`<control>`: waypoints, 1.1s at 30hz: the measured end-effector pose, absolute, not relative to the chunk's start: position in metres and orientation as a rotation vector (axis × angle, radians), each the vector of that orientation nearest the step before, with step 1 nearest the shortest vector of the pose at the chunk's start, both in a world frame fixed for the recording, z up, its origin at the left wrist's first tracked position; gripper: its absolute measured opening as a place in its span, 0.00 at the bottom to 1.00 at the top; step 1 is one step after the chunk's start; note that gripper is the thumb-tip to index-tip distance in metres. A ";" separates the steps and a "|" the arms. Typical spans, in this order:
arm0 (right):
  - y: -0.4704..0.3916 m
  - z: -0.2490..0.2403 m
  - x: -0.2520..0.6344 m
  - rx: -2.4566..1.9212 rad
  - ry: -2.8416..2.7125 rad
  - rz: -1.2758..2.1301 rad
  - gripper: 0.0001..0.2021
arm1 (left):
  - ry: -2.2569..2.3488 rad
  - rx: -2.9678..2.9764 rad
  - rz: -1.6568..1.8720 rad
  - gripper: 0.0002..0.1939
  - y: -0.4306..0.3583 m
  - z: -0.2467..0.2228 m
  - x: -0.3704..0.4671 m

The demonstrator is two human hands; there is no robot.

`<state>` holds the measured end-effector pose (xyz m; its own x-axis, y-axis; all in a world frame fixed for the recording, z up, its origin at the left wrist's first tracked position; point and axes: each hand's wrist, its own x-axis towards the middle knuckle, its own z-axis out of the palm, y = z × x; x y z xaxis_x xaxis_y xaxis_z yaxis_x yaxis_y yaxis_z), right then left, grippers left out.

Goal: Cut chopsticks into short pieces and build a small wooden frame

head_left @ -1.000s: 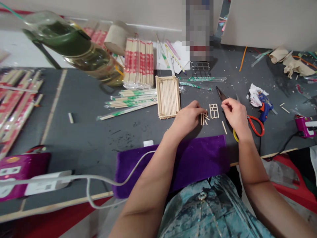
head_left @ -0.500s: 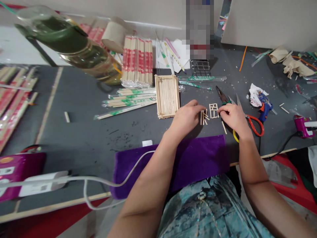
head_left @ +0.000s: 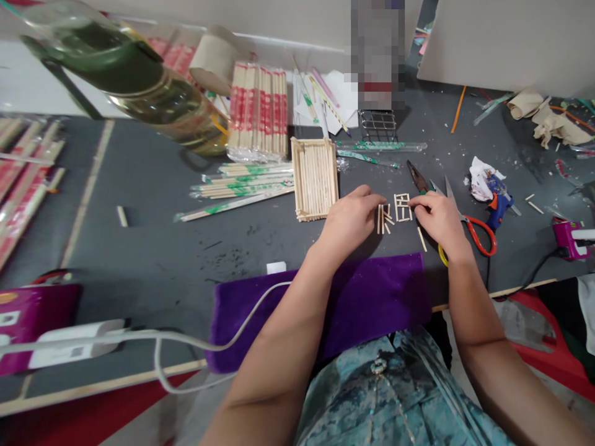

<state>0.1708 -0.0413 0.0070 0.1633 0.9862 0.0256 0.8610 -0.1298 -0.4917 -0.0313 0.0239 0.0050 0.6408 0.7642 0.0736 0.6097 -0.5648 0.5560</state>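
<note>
A small ladder-like frame of short sticks (head_left: pixel 402 207) lies on the dark table between my hands. My right hand (head_left: pixel 436 212) is at its right edge, fingers closed together; what they hold, if anything, is too small to tell. Just left of the frame are several loose short sticks (head_left: pixel 382 219). My left hand (head_left: pixel 356 214) rests beside them with fingers bent and fingertips near their upper ends; its grip is unclear. One more short stick (head_left: pixel 421 239) lies below my right hand. A rectangular stick panel with raised edges (head_left: pixel 315 179) sits left of my left hand.
Pliers (head_left: pixel 418 178) and red-handled scissors (head_left: pixel 478 236) lie by my right hand, with a blue glue gun (head_left: pixel 499 207) beyond. A purple cloth (head_left: pixel 372 297) covers the front edge. Wrapped chopsticks (head_left: pixel 258 114) and a large bottle (head_left: pixel 153 93) stand at the back left.
The view has shifted slightly. My left fingertips have drawn a little away from the loose sticks, while my right hand stays at the small frame.
</note>
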 end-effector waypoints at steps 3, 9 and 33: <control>-0.041 0.006 0.171 -2.050 -1.750 0.402 0.18 | 1.070 2.375 0.438 0.19 0.024 0.005 -0.032; -0.041 0.005 0.170 -2.077 -1.767 0.389 0.19 | 1.101 2.371 0.404 0.19 0.023 0.008 -0.031; -0.042 0.012 0.175 -1.946 -1.622 0.311 0.14 | 1.099 2.232 0.733 0.18 0.024 0.000 -0.026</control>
<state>0.1748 -0.0417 0.0124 0.2332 0.9551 0.1829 0.8197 -0.0919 -0.5653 -0.0263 0.0236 0.0004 0.5189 0.8233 0.2302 0.5288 -0.5207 0.6703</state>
